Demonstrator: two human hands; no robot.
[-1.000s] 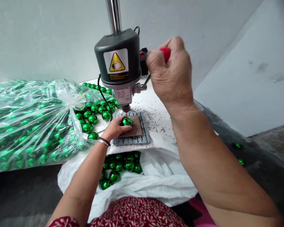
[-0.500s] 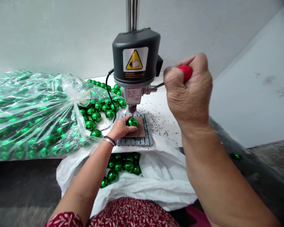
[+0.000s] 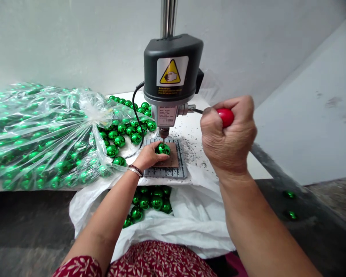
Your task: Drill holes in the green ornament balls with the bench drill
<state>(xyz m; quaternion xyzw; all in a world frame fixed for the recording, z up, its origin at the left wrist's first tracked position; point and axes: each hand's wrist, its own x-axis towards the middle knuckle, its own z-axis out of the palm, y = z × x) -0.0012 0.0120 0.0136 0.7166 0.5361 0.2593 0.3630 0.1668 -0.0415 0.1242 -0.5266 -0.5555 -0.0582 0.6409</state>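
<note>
My left hand (image 3: pixel 150 156) holds a shiny green ball (image 3: pixel 163 149) between thumb and fingers, on a brown board (image 3: pixel 173 157) that lies on the drill press's grey base (image 3: pixel 180 171). Straight above the ball hangs the drill chuck (image 3: pixel 164 133); its thin bit reaches down to the ball's top, and I cannot tell how deep it goes. My right hand (image 3: pixel 229 134) is wrapped round the red knob (image 3: pixel 225 117) of the feed lever, to the right of the drill press head (image 3: pixel 173 69).
A knotted clear plastic bag of green balls (image 3: pixel 54 138) fills the table's left side, with loose balls (image 3: pixel 119 141) beside it. Dark shavings dot the white table (image 3: pixel 196 130). A white cloth bag (image 3: pixel 196 215) with more balls lies at my lap. Two balls (image 3: pixel 291 214) are low at right.
My right hand has pulled the lever's red knob downward. The left hand keeps the ball under the bit. The view has shifted slightly.
</note>
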